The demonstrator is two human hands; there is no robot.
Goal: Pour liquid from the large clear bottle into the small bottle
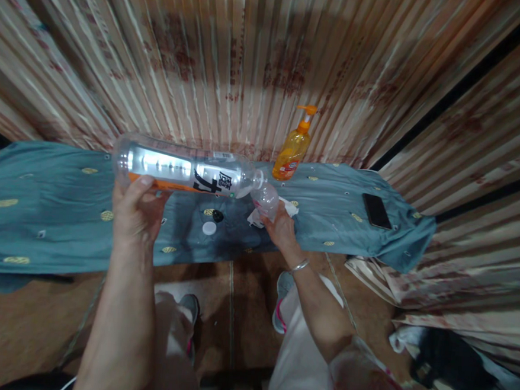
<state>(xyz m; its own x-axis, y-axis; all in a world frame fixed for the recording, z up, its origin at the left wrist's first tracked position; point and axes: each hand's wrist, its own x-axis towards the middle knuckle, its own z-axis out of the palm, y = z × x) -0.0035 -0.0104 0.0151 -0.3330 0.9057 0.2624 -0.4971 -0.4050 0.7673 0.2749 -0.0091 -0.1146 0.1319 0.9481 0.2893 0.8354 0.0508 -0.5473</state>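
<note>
My left hand (138,207) is closed around the base end of a large clear plastic bottle (186,169) with a silver and orange label. The bottle lies nearly level in the air, its uncapped neck pointing right. At that neck is a small clear container (266,200), gripped by my right hand (281,227); whether the two mouths touch I cannot tell. White tissue (289,207) shows behind and beside my right hand. Below the bottle, a white cap (209,228) and a small black piece (217,216) lie on the cloth.
An orange pump bottle (293,147) stands at the back of the bench, which has a teal patterned cloth (72,205). A black phone (376,211) lies at the right end. Pleated curtains (198,54) hang behind and to the right. Dark clothing (457,363) lies at lower right.
</note>
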